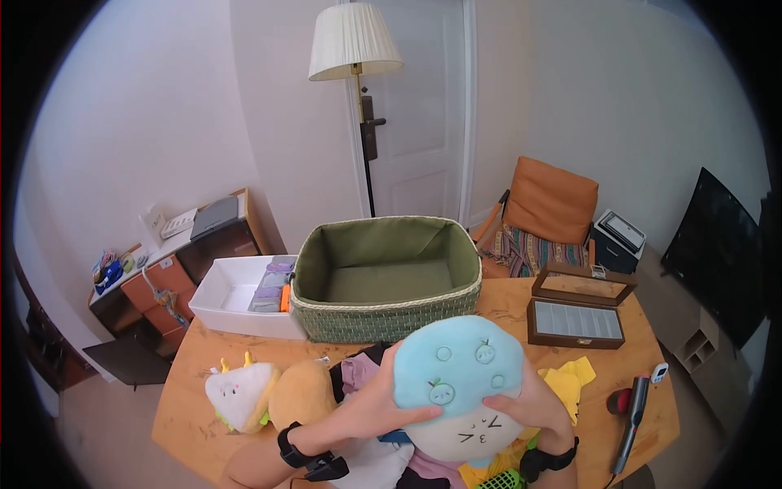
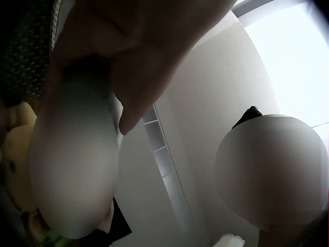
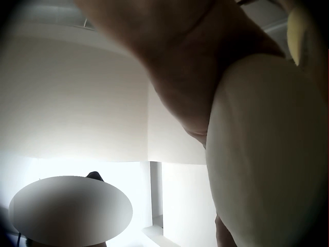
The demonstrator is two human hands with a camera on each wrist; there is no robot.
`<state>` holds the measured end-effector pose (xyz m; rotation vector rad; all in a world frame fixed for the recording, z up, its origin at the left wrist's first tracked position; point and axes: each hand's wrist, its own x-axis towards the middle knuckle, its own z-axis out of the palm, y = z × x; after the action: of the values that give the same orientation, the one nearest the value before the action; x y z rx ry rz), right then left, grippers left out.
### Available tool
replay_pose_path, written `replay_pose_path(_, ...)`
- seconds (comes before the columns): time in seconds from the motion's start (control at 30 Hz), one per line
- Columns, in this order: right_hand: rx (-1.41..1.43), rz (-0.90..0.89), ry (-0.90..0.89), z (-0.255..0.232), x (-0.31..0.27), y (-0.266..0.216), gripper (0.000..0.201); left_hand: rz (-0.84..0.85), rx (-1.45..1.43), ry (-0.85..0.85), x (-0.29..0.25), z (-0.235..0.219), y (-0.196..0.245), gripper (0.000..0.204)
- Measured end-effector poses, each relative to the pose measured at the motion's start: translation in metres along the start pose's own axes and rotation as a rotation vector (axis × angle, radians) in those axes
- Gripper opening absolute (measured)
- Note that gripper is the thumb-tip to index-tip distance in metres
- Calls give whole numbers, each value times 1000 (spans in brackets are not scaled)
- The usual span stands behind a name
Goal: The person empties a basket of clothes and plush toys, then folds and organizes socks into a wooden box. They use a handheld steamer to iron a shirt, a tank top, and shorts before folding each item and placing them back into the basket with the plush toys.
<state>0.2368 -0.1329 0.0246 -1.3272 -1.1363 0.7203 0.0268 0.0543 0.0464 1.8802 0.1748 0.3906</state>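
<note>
A round plush toy point(image 1: 458, 367) with a light blue top and a white stitched face is held up between both hands in the head view. My left hand point(image 1: 383, 401) grips its left side, thumb across the front. From the right, my right hand point(image 1: 538, 401) grips the other side, its thumb also on the front. The right wrist view shows the plush's pale side point(image 3: 267, 154) against that hand point(image 3: 180, 67). Behind and under the toy lie bunched clothes point(image 1: 436, 466). A sandwich-shaped plush point(image 1: 240, 397) and a tan plush point(image 1: 303, 393) lie left of my left arm.
Beyond the toy stands a green-lined woven basket point(image 1: 387, 319), beside a white bin point(image 1: 244, 323) with folded items. Right of it are an open brown compartment box point(image 1: 575, 328), yellow cloth point(image 1: 570, 387), a corded dark styling tool point(image 1: 631, 428) and a small white device point(image 1: 660, 373).
</note>
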Motion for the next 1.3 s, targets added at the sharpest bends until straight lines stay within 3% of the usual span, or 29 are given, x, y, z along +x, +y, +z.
replay_pose_path(0.2,-300,78,41,15,0,10,87,39,135,11,2,4,-36,104)
replay_pose_path(0.3,-429,140,-4,17,-3,14,89,12,92,0,-11,12,-52,102)
replay_pose_path(0.33,-479,211,-13,22,-4,5,94,-91,39,-33,-15,13,-52,101)
replay_pose_path(0.37,-487,228,-12,24,-3,2,94,-93,21,-40,-21,15,-61,101)
replay_pose_path(0.43,-533,255,-87,31,-4,-1,95,38,354,-87,-29,16,-76,101)
replay_pose_path(0.47,-539,250,-88,31,-4,1,95,44,354,-81,-30,13,-74,101)
replay_pose_path(0.53,-597,5,-112,30,1,9,95,223,450,-101,-28,-1,-61,102)
replay_pose_path(0.57,-604,-10,-120,29,7,8,95,229,457,-85,-22,-10,-47,102)
replay_pose_path(0.63,-353,-81,31,31,12,6,87,-31,190,-110,-7,-31,-13,98)
replay_pose_path(0.7,-203,-83,68,29,26,-10,83,49,278,-58,16,-53,23,86)
replay_pose_path(0.73,-63,-95,101,23,35,-22,78,48,202,-40,33,-65,23,79)
replay_pose_path(0.77,-80,-103,110,14,42,-28,78,50,125,-19,52,-78,15,74)
replay_pose_path(0.83,-185,-195,305,-6,57,-29,72,-30,-102,91,91,-97,-11,71)
replay_pose_path(0.9,-181,-258,367,-13,61,-35,67,-116,370,171,122,-110,-51,75)
replay_pose_path(0.97,-101,-263,501,-25,62,-34,62,-307,926,153,122,-97,-68,74)
replay_pose_path(1.03,-58,-284,529,-36,56,-24,60,-476,1018,-147,123,-92,-76,77)
replay_pose_path(1.1,-22,-196,603,-39,44,-20,61,-444,1087,-143,116,-85,-75,76)
replay_pose_path(1.23,-47,-180,572,-43,36,-14,62,-471,976,-181,99,-80,-62,70)
replay_pose_path(1.3,-67,-192,582,-44,39,-8,63,-379,1041,-187,89,-76,-67,67)
